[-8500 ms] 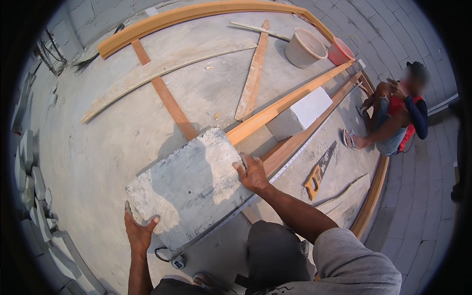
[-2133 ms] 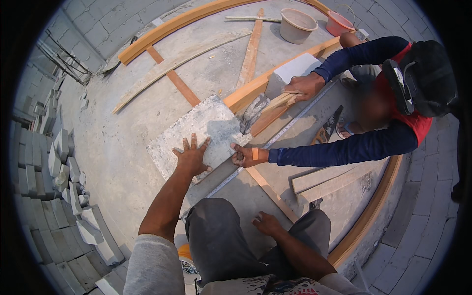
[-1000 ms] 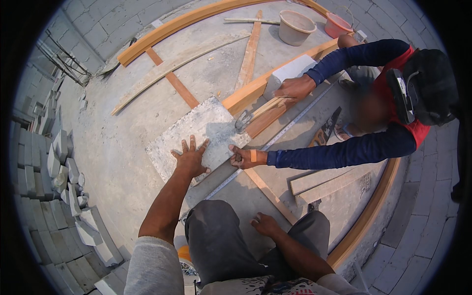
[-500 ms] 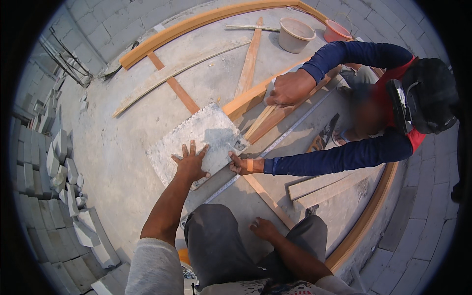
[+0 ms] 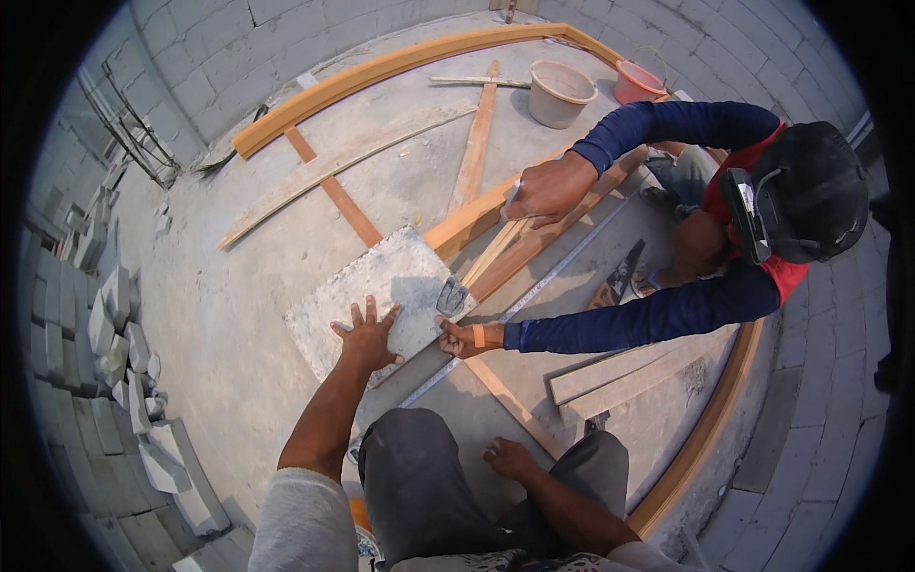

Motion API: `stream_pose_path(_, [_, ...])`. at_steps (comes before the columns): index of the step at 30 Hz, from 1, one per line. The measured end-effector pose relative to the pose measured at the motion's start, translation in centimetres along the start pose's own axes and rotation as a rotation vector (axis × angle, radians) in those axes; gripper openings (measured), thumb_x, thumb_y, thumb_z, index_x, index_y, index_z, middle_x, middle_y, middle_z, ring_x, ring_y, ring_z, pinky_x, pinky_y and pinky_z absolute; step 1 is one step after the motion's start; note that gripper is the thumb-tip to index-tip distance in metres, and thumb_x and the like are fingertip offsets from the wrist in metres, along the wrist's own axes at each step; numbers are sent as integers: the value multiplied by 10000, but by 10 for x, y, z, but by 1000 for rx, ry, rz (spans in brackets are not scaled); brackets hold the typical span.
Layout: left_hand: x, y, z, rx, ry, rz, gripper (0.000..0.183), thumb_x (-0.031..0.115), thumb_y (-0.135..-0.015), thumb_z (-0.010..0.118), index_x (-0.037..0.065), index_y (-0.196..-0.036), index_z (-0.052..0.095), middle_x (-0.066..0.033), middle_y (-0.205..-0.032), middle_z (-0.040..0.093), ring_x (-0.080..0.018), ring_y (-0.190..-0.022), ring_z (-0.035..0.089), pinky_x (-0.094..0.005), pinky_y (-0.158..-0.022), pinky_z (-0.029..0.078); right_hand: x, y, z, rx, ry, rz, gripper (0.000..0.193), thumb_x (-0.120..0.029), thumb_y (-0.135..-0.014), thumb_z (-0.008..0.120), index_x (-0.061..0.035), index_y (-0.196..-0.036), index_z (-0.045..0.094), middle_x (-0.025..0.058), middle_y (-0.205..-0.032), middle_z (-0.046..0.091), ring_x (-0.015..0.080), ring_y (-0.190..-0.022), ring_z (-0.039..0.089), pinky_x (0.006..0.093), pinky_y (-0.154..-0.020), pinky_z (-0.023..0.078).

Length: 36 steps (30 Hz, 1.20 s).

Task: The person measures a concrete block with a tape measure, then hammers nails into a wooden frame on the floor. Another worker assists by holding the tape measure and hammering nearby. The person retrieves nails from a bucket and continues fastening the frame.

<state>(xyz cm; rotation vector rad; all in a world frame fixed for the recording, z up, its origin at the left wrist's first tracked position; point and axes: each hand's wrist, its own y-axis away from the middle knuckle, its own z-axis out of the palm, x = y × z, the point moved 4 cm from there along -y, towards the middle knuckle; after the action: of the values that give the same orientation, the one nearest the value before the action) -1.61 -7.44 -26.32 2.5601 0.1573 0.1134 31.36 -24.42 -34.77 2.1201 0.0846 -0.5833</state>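
My left hand lies flat, fingers spread, on a pale grey rectangular block. Between my knees my right hand hangs low over the floor, fingers loosely bent, with nothing visible in it. The block covers one end of an orange-brown timber beam. From the right a co-worker reaches in: one hand touches the block's near right corner. The co-worker's other hand grips thin wooden strips beside the beam; whether it also holds a tool is hidden.
A handsaw and a long pale measuring strip lie on the concrete. Grey planks rest at the right. A pale bucket and a pink bucket stand far back. Broken blocks line the left wall.
The whole view has shifted a little, so things sit slightly lower and farther left. My left hand stays flat on the block, and the co-worker's hands keep their places.
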Motion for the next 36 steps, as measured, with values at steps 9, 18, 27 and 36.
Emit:
stream_pose_path(9, [0, -2, 0, -23, -10, 8, 1160, 507, -690, 869, 389, -1598, 156, -182, -1678, 10, -484, -1515, 86, -793, -1077, 218, 3, -2, 2, 30, 7, -38, 572, -440, -929, 584, 16, -1275, 593, 256, -1238, 647, 421, -1173, 604, 468, -1017, 467])
stream_pose_path(18, [-1, -3, 2, -19, -6, 8, 1162, 509, -689, 870, 388, -1598, 155, -179, -1679, 12, -479, -1517, 81, -776, -1083, 235, 1, -2, 3, 31, -11, -23, 551, -433, -928, 583, 7, -1261, 601, 256, -1232, 650, 423, -1163, 610, 476, -1004, 474])
stream_pose_path(27, [1, 1, -1, -6, -18, 6, 1167, 512, -689, 870, 389, -1598, 149, -179, -1678, 24, -476, -1518, 87, -776, -1081, 239, -1, -1, 3, 31, -16, -32, 547, -419, -922, 579, 21, -1245, 605, 271, -1211, 654, 429, -1150, 615, 471, -1008, 472])
stream_pose_path(36, [0, 0, 2, -27, 4, -23, 1156, 502, -677, 880, 421, -1586, 171, -131, -1685, 25, -423, -1532, 81, -762, -1105, 241, -12, 6, 13, 31, -127, -125, 573, -476, -930, 592, 22, -1212, 614, 279, -1164, 657, 436, -1107, 626, 468, -962, 488])
